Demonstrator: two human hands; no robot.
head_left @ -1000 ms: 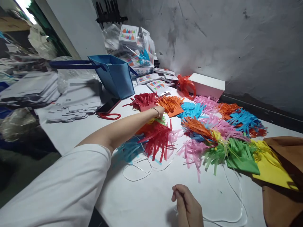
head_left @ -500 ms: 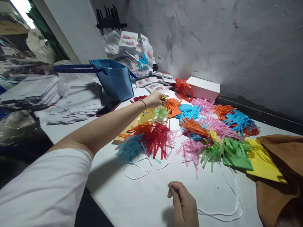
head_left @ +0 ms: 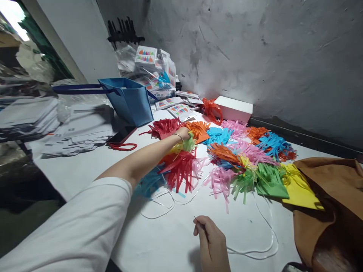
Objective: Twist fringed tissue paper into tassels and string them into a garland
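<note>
My left hand [head_left: 185,133] closes on a green tassel [head_left: 189,144] mid-surface, among the tassels. My right hand [head_left: 210,241] pinches a needle [head_left: 197,220] near the front edge. Next: bring them together precisely.

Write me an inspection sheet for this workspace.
Surface: white table, mostly covered at the back.
Job's things: fringed paper tassels in many colours; white ribbon looped in front.
Clutter: blue bag, white box, printed packets, phone, brown cloth.
Grips: left hand on the tassels; right hand pinching the ribbon end.
Cables: nothing seen.
Surroundings: grey wall; card stacks left.
</note>
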